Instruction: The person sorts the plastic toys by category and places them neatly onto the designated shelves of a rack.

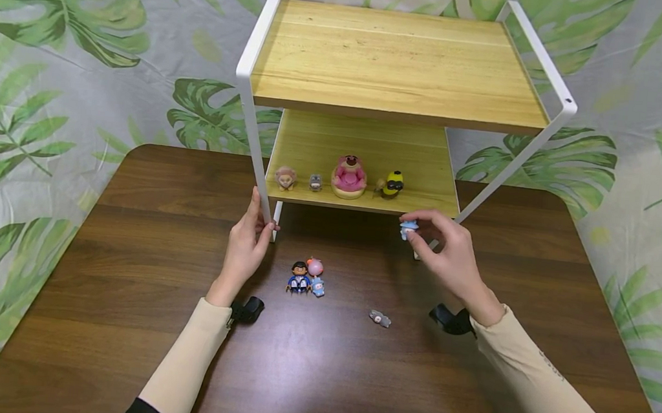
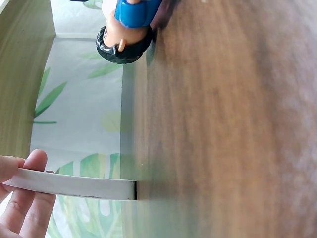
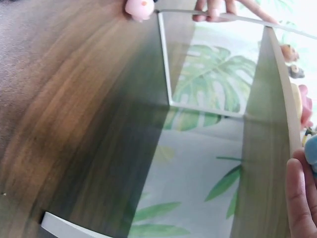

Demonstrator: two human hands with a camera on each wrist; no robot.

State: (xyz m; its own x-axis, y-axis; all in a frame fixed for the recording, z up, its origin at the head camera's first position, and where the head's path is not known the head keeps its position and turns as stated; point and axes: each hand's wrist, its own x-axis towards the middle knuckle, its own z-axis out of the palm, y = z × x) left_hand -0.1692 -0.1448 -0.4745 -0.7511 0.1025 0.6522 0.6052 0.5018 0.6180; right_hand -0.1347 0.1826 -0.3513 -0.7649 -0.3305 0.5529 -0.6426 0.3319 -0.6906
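Observation:
In the head view my right hand (image 1: 447, 248) pinches a small light-blue figurine (image 1: 408, 229) between thumb and fingers, just in front of the lower shelf's right end. A bit of that blue figurine (image 3: 311, 151) shows at the edge of the right wrist view. My left hand (image 1: 249, 236) grips the white frame leg (image 2: 74, 184) of the two-tier shelf, thumb on one side and fingers on the other. Along the lower shelf board (image 1: 313, 134) stand a lion-like figurine (image 1: 285, 178), a small grey figurine (image 1: 315, 182), a pink bear figurine (image 1: 349, 177) and a yellow-and-black figurine (image 1: 392, 184).
On the brown table (image 1: 317, 387) before the shelf are a dark-haired toy man (image 1: 299, 278), a pink round toy (image 1: 315, 267) and another blue figurine (image 1: 317, 287), close together. A grey figurine (image 1: 380, 318) lies farther right. The upper shelf board (image 1: 400, 63) overhangs the lower one.

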